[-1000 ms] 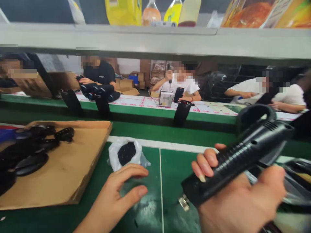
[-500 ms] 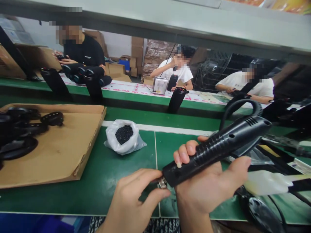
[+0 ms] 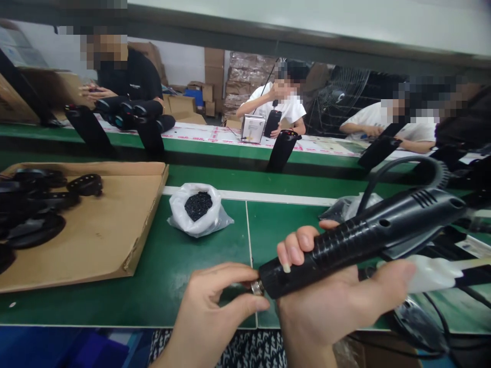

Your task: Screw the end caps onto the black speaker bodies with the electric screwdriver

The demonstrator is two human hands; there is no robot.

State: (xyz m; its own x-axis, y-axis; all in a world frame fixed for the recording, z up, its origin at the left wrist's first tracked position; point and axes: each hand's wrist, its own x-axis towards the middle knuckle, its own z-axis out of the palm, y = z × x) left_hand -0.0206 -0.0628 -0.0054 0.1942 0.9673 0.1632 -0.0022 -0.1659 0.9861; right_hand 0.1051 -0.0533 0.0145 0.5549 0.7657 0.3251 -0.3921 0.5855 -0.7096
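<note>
My right hand [image 3: 322,301] is wrapped around the ribbed grip of a black electric screwdriver [image 3: 337,245]. The tool slants from its nose near the middle up to its cable end at the right. At the nose is a short metal collar [image 3: 257,287]. My left hand [image 3: 215,301] pinches that collar between thumb and forefinger. Beyond my hands, a white plastic bag [image 3: 180,204] stands with its mouth open, full of small black screws [image 3: 198,205].
A cardboard tray [image 3: 111,220] with black curved parts lies at left. A white bottle [image 3: 429,273] and cables are at right. Black cylindrical units [image 3: 284,150] stand along the green ledge [image 3: 215,153]. Several co-workers sit beyond it; a shelf [image 3: 268,25] crosses overhead.
The electric screwdriver's rear end has shifted right and slightly down, with my right hand turning along. My left thumb and forefinger stay on the collar. The view has tilted a little.
</note>
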